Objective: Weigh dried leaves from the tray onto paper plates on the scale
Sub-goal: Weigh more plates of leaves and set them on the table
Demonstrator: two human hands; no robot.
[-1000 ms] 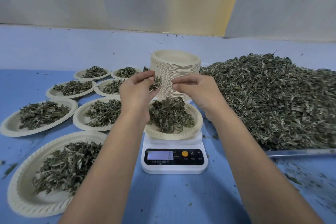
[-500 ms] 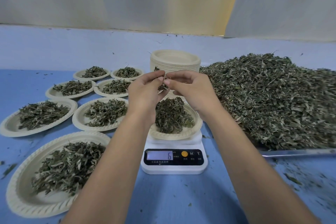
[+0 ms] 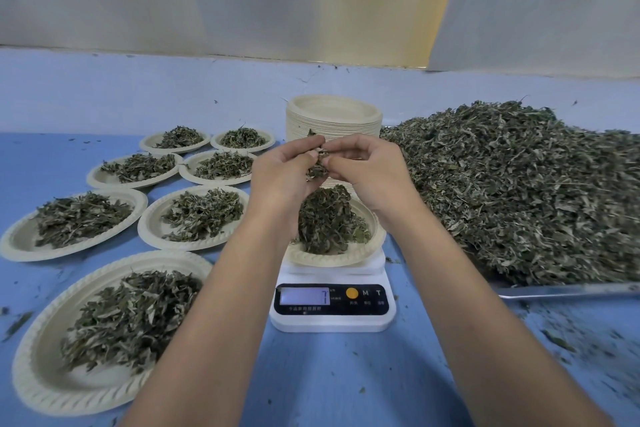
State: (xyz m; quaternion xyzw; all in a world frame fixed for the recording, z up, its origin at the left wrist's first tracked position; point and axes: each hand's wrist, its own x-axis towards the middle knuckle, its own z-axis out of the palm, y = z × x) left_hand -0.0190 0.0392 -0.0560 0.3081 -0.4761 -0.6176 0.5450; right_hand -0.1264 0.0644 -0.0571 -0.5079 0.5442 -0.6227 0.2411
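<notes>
Portioning midway: seven cream paper plates (image 3: 15, 241) filled, at left.
Left hand (image 3: 280, 180) and right hand (image 3: 369, 173) pinch dried leaves (image 3: 317, 166) above the plate (image 3: 375, 243) on the white scale (image 3: 332, 321); metal tray (image 3: 568, 289) heaped.

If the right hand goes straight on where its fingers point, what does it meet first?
Probably the left hand: the right hand points toward it, with only the clump of leaves they both pinch between.

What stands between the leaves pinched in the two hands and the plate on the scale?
Nothing visible. The left hand and right hand pinch the clump of leaves above the plate on the scale, with only open air between. The plate already holds a heap of leaves.
</notes>
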